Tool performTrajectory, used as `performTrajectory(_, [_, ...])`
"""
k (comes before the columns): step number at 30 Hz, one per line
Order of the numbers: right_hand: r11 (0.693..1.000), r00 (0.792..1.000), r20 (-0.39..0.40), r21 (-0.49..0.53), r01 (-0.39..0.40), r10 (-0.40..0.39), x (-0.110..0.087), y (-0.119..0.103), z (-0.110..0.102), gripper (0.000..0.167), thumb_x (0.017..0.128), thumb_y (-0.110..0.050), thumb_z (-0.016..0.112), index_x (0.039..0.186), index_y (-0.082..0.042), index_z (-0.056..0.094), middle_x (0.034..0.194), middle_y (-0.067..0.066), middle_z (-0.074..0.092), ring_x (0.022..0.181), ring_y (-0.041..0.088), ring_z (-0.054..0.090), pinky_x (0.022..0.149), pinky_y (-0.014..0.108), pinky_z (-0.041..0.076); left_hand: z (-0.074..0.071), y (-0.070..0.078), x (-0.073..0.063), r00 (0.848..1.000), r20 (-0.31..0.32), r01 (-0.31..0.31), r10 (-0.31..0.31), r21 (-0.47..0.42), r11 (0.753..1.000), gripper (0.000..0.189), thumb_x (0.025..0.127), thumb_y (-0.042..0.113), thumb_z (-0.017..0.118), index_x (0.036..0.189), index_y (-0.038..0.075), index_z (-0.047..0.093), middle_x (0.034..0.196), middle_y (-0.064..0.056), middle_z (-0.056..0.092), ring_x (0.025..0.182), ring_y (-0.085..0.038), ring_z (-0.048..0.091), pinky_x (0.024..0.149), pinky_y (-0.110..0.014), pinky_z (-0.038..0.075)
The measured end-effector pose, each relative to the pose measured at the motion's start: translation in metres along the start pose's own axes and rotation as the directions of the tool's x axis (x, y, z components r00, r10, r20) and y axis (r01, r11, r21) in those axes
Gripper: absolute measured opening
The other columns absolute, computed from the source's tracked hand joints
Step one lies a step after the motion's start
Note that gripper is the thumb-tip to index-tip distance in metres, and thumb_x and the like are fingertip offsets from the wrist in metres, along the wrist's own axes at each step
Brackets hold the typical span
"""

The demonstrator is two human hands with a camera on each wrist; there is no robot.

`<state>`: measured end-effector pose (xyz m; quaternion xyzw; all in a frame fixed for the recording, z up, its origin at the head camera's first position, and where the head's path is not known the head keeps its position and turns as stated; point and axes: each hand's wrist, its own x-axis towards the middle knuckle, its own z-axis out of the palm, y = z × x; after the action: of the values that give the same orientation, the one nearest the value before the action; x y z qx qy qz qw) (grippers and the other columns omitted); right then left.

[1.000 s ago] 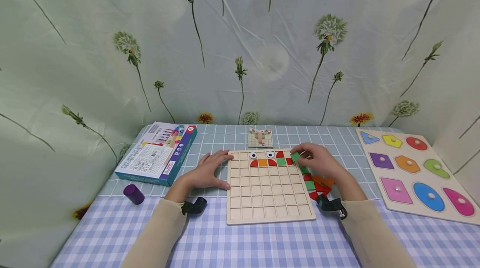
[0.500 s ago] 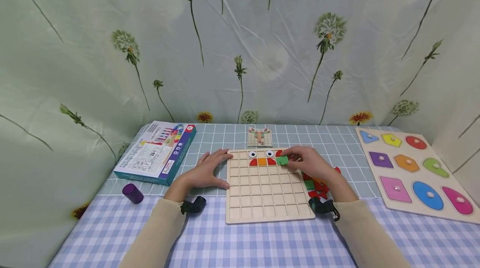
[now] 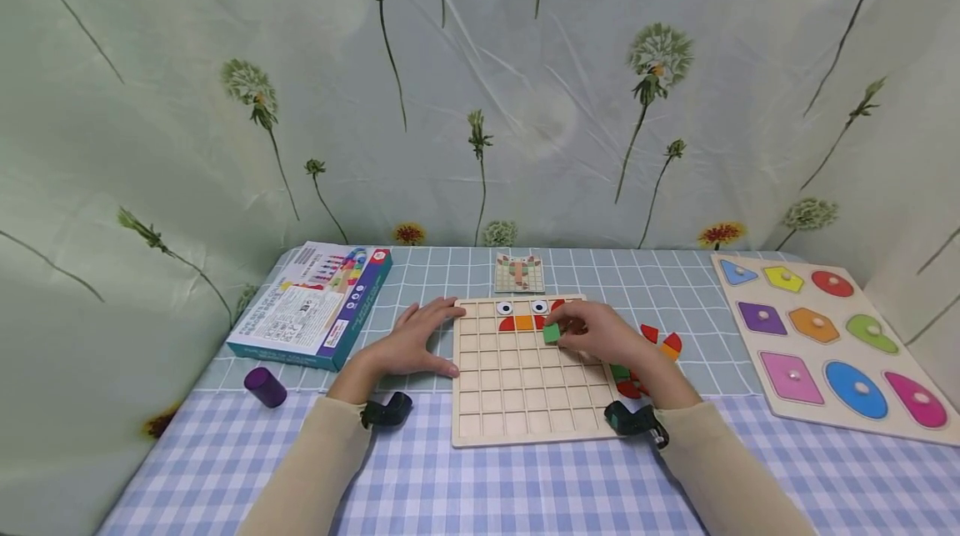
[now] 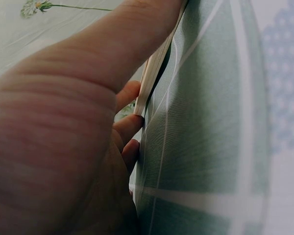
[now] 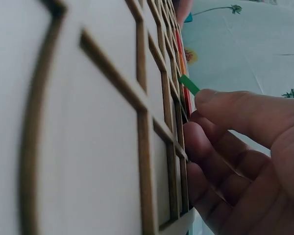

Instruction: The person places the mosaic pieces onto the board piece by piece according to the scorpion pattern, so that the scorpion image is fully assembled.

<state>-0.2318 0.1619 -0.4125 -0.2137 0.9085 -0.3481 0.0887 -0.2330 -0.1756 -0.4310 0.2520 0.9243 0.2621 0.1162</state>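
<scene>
A wooden grid board (image 3: 516, 390) lies on the table in front of me. My right hand (image 3: 596, 332) pinches a green square tile (image 3: 551, 333) over the row below the placed pieces. The right wrist view shows the tile (image 5: 188, 84) tilted, one end right at the grid lines, thumb on its other end. Two eye tiles (image 3: 505, 308), an orange square (image 3: 524, 323) and red curved pieces (image 3: 507, 324) sit in the top rows, partly hidden by the hand. My left hand (image 3: 411, 344) rests with spread fingers at the board's left edge, thumb touching its side.
Loose red, green and orange pieces (image 3: 630, 388) lie right of the board, partly under the right forearm. Behind the board is a small pattern card (image 3: 519, 274). A box (image 3: 307, 307) and a purple cylinder (image 3: 266, 387) stand left; a knobbed shape puzzle (image 3: 825, 344) lies right.
My right hand has carried the green tile left and toward me, from the board's upper right corner to the row below the placed pieces. The left hand stays in place.
</scene>
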Motion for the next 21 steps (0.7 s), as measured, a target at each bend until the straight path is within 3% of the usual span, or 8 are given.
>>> performTrajectory(8, [1.000,1.000,0.002,-0.022,-0.013,0.013,0.0009,-0.0028,0.0056,0.026,0.089,-0.005,0.070,0.113,-0.014,0.072,0.099,0.002,0.064,0.081,0.017,0.051,0.071,0.027,0.047,0.0001,-0.0011,0.0000,1.000,-0.002,-0.005,0.005,-0.002,1.000,0.095,0.076,0.048,0.084,0.153,0.018,0.038,0.167,-0.008,0.023,0.156,-0.032,0.014,0.125,-0.060,-0.001])
performTrajectory(15, [0.999,0.999,0.005,-0.029,0.038,-0.038,0.0007,-0.0026,0.0080,0.025,0.088,-0.006,0.072,0.112,-0.014,0.072,0.091,0.000,0.060,0.077,0.015,0.051,0.067,0.024,0.046,0.0006,-0.0012,0.0005,1.000,-0.002,0.000,0.000,-0.001,1.000,0.095,0.076,0.048,0.084,0.153,0.018,0.038,0.167,-0.008,0.023,0.157,-0.031,0.014,0.125,-0.060,-0.001])
performTrajectory(21, [0.998,0.998,0.003,-0.037,0.060,-0.060,0.0012,-0.0021,0.0090,0.025,0.088,-0.006,0.072,0.112,-0.013,0.072,0.093,0.000,0.063,0.075,0.013,0.052,0.068,0.024,0.047,0.0009,-0.0021,0.0011,1.000,-0.001,0.001,-0.001,0.008,1.000,0.096,0.075,0.048,0.084,0.153,0.018,0.038,0.167,-0.008,0.023,0.156,-0.031,0.015,0.125,-0.060,-0.001])
